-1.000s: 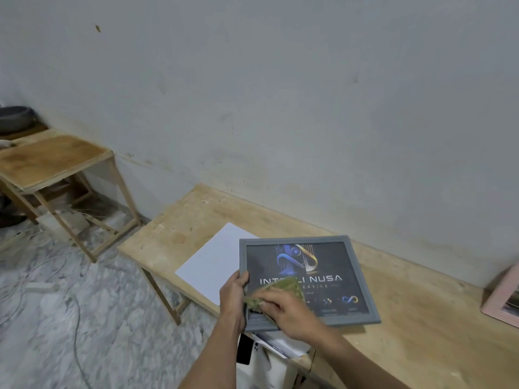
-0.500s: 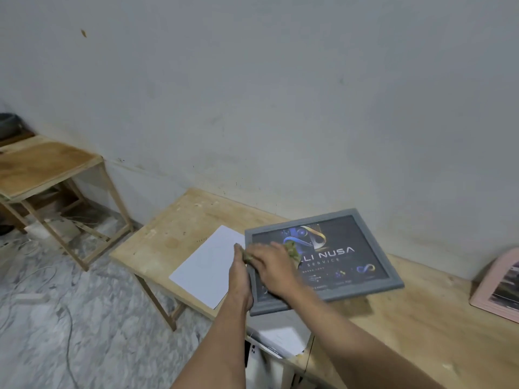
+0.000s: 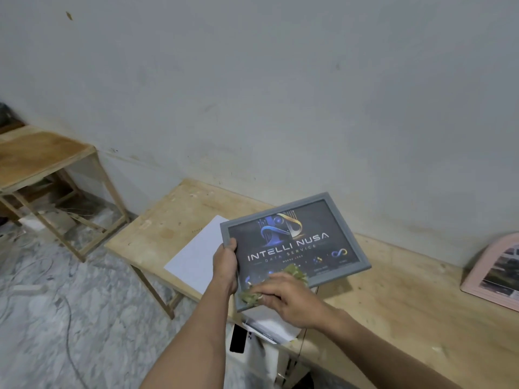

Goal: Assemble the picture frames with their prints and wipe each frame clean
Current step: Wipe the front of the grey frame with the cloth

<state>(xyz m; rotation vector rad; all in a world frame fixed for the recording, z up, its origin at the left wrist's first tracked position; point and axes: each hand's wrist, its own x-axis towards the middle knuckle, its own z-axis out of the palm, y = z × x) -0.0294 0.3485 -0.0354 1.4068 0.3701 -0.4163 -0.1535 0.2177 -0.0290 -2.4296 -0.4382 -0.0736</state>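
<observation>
Frame (image 3: 295, 248), print already in, is held tilted above the surface (image 3: 393, 304) by the left hand (image 3: 226, 269) gripping its left edge while the right hand (image 3: 289, 297) presses a cloth (image 3: 252, 296) on its near corner, so wiping looks underway; next, sweep across the glass.

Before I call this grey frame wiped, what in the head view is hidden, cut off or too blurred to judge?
- Grey picture frame: its near corner is covered by the right hand and the green cloth.
- The print's small bottom text is too small to read.
- Pink arched frame: cut off by the right edge.
- White paper sheet: partly behind the left hand.
- Smudges on the glass: cannot be judged.
</observation>
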